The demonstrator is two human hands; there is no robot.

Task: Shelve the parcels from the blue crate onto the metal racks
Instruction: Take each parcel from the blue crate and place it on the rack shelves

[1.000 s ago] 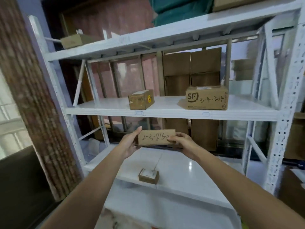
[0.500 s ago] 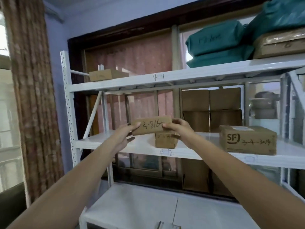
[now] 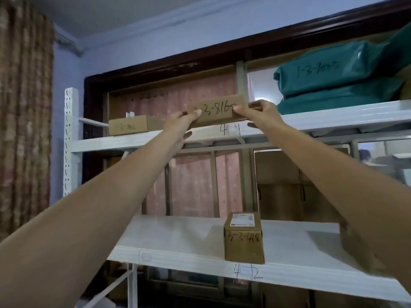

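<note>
A flat brown cardboard parcel [image 3: 219, 110] with a handwritten number ending 3-816 is held at the front edge of the top shelf [image 3: 311, 124] of the white metal rack, above the mark "4 1". My left hand [image 3: 181, 124] grips its left end and my right hand [image 3: 259, 114] grips its right end. The parcel's lower edge is level with the shelf lip; whether it rests on the shelf I cannot tell. The blue crate is out of view.
On the top shelf lie a flat brown box [image 3: 131, 127] at the left and green plastic-wrapped parcels [image 3: 338, 78] at the right. The middle shelf [image 3: 178, 254], marked "4 2", bears an upright brown box [image 3: 243, 238]. Stacked cartons [image 3: 278, 174] stand behind the rack. A curtain [image 3: 24, 107] hangs left.
Both hands have raised the parcel from below the middle shelf, past it, up to the top shelf's edge. The view has tilted upward with them.
</note>
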